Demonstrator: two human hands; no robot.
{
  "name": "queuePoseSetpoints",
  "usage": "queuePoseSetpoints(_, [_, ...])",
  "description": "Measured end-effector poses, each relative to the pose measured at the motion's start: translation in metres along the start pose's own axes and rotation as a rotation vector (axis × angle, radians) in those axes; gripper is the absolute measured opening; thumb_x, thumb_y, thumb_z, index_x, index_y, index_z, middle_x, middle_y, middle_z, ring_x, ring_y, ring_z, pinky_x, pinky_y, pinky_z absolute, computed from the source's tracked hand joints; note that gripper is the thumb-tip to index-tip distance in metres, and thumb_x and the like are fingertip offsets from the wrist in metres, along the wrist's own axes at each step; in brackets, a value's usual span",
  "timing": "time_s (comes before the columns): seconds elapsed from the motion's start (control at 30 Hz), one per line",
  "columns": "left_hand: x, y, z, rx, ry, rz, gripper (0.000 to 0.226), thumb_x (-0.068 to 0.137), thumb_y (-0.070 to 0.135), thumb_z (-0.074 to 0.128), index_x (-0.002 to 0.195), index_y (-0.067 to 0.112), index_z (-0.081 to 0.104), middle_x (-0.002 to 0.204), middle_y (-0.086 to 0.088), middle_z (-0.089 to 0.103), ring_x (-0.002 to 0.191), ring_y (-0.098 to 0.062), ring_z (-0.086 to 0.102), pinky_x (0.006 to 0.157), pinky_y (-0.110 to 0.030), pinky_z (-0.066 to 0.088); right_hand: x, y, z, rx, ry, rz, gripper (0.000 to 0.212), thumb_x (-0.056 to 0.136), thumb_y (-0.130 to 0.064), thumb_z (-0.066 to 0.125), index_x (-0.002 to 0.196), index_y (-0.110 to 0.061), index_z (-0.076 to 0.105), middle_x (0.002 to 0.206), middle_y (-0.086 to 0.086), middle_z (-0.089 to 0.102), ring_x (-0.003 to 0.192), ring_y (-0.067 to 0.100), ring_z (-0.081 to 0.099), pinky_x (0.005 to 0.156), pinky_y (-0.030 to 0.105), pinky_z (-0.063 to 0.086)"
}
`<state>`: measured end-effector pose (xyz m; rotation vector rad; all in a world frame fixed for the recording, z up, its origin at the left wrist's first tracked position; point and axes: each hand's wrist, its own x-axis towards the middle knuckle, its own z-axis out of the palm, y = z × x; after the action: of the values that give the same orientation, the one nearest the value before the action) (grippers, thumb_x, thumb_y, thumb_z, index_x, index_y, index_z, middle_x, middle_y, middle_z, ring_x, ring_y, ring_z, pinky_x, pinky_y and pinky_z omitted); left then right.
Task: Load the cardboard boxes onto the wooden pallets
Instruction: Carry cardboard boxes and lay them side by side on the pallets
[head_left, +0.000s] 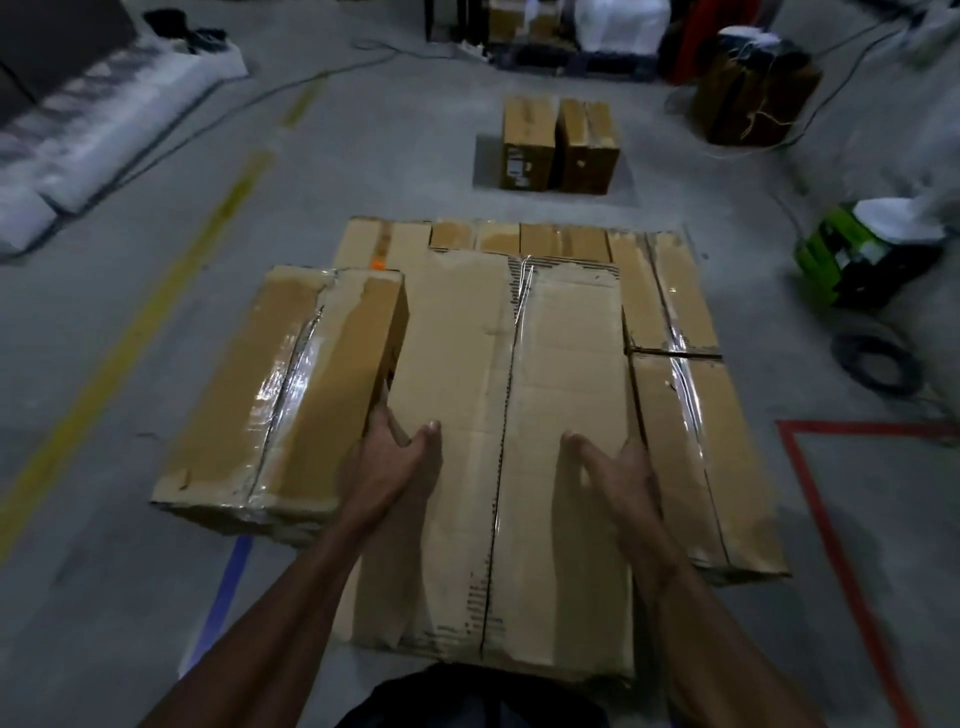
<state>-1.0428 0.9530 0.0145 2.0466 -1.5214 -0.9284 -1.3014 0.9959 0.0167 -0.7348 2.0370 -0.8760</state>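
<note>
A long pale cardboard box (498, 364) lies lengthwise in the middle of a layer of boxes in front of me. My left hand (387, 467) grips its left side, thumb on top and fingers down the gap beside a taped brown box (280, 384). My right hand (618, 473) grips its right side next to two taped boxes (675, 405). More boxes (519, 239) line the far end. The pallet underneath is hidden. Two upright boxes (558, 143) stand on the floor further back.
A yellow floor line (171, 291) runs along the left, blue tape (228, 587) near my left arm, red tape (826, 519) at the right. A green machine (857, 254) and coiled cable (878, 358) sit right. White wrapped bundles (93, 124) lie far left; a tied dark box (753, 88) stands at the back.
</note>
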Motion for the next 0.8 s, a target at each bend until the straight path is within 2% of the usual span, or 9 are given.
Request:
queuePoseSetpoints(0.07, [0.009,-0.007,-0.006,-0.018,-0.016,0.005,0.057,0.085,0.061,0.059,0.124,0.022,0.045,0.118,-0.007,0.064,0.108,-0.033,0.060,0.086,-0.035,0.046,0.006,-0.005,0.011,0.003,-0.015,-0.007,0.065,0.076,-0.058,0.076,0.121,-0.017,0.054,0.104,0.001,0.062,0.086,0.022,0.060,0.069,0.031,0.049])
queuePoseSetpoints(0.23, [0.040,-0.026,-0.019,-0.084,-0.065,0.051,0.050,0.085,0.059,0.062,0.115,0.023,0.045,0.115,-0.003,0.064,0.104,-0.028,0.060,0.088,-0.036,0.049,0.018,-0.015,0.038,-0.003,-0.006,-0.034,0.075,0.062,-0.069,0.076,0.119,-0.024,0.058,0.104,-0.003,0.068,0.091,0.022,0.066,0.079,0.045,0.060])
queuePoseSetpoints(0.37, [0.063,-0.042,-0.016,-0.118,-0.076,0.063,0.058,0.081,0.064,0.062,0.120,0.024,0.045,0.125,-0.001,0.059,0.113,-0.025,0.057,0.092,-0.034,0.047,0.029,-0.018,0.053,0.022,-0.069,-0.020,0.063,0.075,-0.059,0.076,0.123,-0.024,0.056,0.106,-0.004,0.067,0.091,0.017,0.065,0.070,0.035,0.058])
queuePoseSetpoints(0.4, [0.072,-0.045,-0.013,-0.087,-0.074,0.070,0.065,0.080,0.067,0.060,0.124,0.022,0.044,0.135,-0.005,0.053,0.121,-0.027,0.053,0.098,-0.037,0.046,0.036,-0.019,0.057,0.030,-0.073,-0.025,0.063,0.074,-0.059,0.076,0.123,-0.024,0.057,0.105,-0.005,0.068,0.091,0.017,0.066,0.069,0.033,0.057])
queuePoseSetpoints(0.47, [0.092,-0.047,-0.006,0.015,-0.060,0.061,0.080,0.083,0.066,0.057,0.140,0.014,0.037,0.158,-0.009,0.026,0.142,-0.029,0.032,0.112,-0.043,0.034,0.053,-0.022,0.068,0.027,-0.072,-0.018,0.061,0.075,-0.058,0.077,0.121,-0.024,0.056,0.103,-0.006,0.067,0.089,0.015,0.065,0.065,0.029,0.054])
queuePoseSetpoints(0.53, [0.108,-0.047,0.003,0.101,-0.046,0.038,0.092,0.088,0.063,0.055,0.152,0.007,0.021,0.164,-0.007,0.003,0.150,-0.026,0.011,0.120,-0.044,0.020,0.072,-0.023,0.081,0.022,-0.073,0.007,0.067,0.073,-0.060,0.077,0.124,-0.024,0.052,0.107,-0.006,0.064,0.092,0.016,0.063,0.067,0.029,0.052])
queuePoseSetpoints(0.6, [0.122,-0.047,0.012,0.121,-0.035,0.016,0.096,0.090,0.061,0.053,0.155,0.005,0.011,0.164,-0.007,-0.001,0.151,-0.025,0.004,0.121,-0.043,0.014,0.090,-0.023,0.093,0.008,-0.077,0.004,0.082,0.064,-0.067,0.075,0.131,-0.026,0.051,0.114,-0.005,0.064,0.103,0.021,0.063,0.078,0.036,0.056])
queuePoseSetpoints(0.67, [0.136,-0.046,0.020,0.116,-0.029,0.002,0.097,0.091,0.060,0.053,0.155,0.007,0.004,0.164,-0.006,-0.002,0.151,-0.024,0.001,0.122,-0.042,0.011,0.111,-0.022,0.105,-0.012,-0.076,-0.007,0.087,0.060,-0.069,0.074,0.133,-0.029,0.052,0.118,-0.005,0.064,0.107,0.021,0.062,0.086,0.041,0.056])
queuePoseSetpoints(0.8, [0.169,-0.045,0.035,0.113,-0.046,-0.029,0.095,0.092,0.057,0.052,0.155,0.008,0.001,0.164,-0.006,-0.002,0.151,-0.023,0.000,0.122,-0.041,0.010,0.146,-0.027,0.123,-0.010,-0.081,0.049,0.072,0.077,-0.049,0.079,0.136,-0.021,0.050,0.120,-0.001,0.062,0.112,0.023,0.059,0.092,0.039,0.051])
